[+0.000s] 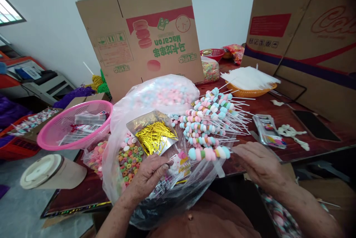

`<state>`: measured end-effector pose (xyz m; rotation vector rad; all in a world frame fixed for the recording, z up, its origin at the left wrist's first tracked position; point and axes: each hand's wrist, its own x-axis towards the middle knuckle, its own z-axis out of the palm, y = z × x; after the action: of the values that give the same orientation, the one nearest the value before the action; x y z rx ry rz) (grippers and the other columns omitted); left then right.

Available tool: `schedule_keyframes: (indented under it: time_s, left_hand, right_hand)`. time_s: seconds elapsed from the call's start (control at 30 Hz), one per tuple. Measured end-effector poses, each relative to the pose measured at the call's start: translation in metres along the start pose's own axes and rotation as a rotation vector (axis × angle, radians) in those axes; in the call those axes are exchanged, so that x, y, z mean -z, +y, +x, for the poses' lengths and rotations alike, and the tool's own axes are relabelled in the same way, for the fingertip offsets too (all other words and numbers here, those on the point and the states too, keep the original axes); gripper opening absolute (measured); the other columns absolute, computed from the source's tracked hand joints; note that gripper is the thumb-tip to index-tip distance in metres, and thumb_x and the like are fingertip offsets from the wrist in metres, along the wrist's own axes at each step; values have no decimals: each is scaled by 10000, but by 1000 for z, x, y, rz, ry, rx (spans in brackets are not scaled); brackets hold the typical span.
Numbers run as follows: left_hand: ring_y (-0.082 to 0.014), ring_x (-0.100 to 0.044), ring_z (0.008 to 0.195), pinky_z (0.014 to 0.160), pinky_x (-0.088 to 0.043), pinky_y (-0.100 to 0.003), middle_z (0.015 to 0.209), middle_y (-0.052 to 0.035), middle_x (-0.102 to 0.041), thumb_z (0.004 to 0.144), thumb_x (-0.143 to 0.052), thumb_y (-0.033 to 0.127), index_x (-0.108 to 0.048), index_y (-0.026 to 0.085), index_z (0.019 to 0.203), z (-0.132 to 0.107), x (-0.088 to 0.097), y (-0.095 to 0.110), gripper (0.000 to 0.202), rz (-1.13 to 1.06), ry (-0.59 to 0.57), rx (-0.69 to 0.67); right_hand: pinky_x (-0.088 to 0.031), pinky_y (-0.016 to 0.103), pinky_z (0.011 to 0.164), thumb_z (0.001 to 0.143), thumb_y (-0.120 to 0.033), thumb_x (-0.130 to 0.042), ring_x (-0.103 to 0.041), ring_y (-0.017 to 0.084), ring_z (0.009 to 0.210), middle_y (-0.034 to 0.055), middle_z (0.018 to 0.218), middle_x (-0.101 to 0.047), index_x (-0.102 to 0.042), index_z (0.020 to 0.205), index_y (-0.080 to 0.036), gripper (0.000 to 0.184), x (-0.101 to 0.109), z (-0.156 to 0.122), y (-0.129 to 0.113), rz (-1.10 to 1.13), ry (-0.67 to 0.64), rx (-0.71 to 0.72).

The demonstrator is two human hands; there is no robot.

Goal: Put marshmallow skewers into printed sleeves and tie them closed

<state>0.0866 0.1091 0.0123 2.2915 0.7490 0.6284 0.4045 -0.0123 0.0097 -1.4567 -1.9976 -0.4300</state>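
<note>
My left hand [148, 175] pinches the edge of a clear printed plastic bag [180, 166]. At the stick end of a marshmallow skewer [208, 153], my right hand [258, 162] has its fingers closed. The skewer lies level, its pastel pieces pointing toward the bag; whether its tip is inside cannot be made out. Behind it, several marshmallow skewers [211, 113] are piled with their sticks to the right. Gold twist ties [155, 136] fill an open pouch above my left hand. Colourful candy rings [130, 160] sit in the large plastic bag [111, 163] beside it.
A pink basket [43, 134] with flat packets and a lidded cup [61, 173] stand left. At right are a stack of printed bags [268, 130], a phone [315, 124] and an orange basket [244, 92] of white sticks. Cardboard boxes [102, 22] rise behind.
</note>
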Motion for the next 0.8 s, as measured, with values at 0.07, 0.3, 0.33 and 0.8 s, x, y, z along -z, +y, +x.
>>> schedule_keyframes:
  time_s: [0.07, 0.3, 0.33, 0.8]
  left_hand:
    - [-169, -602, 830, 784, -453, -291, 877, -54, -685, 878, -449, 281, -668, 186, 951, 0, 1, 0, 249, -43, 23, 2]
    - [-161, -612, 786, 758, -468, -282, 844, -47, -686, 881, -456, 307, -671, 179, 954, 2, -3, 1, 261, -86, 32, 18]
    - [-163, -613, 786, 756, -470, -286, 851, -50, -688, 881, -452, 312, -670, 176, 955, 3, -4, 0, 267, -80, 34, 33]
    - [-151, -586, 762, 715, -444, -260, 801, -45, -667, 891, -430, 301, -667, 163, 918, 7, 2, 4, 276, -45, -84, 21]
  right_hand:
    - [-450, 310, 684, 865, -146, -464, -585, 183, 748, 72, 819, -650, -592, 982, -173, 176, 3, 2, 2, 21, 79, -35]
    - [-447, 327, 718, 841, -79, -462, -583, 181, 757, 70, 849, -664, -590, 1007, -172, 229, -13, -9, -10, 12, 60, -12]
    - [-444, 329, 722, 840, -78, -459, -585, 183, 769, 72, 851, -666, -592, 1006, -173, 233, -14, -12, -12, -4, 60, -3]
    - [-461, 303, 710, 845, -85, -454, -607, 178, 790, 79, 856, -671, -595, 991, -154, 214, -12, -20, -12, 86, -20, -14]
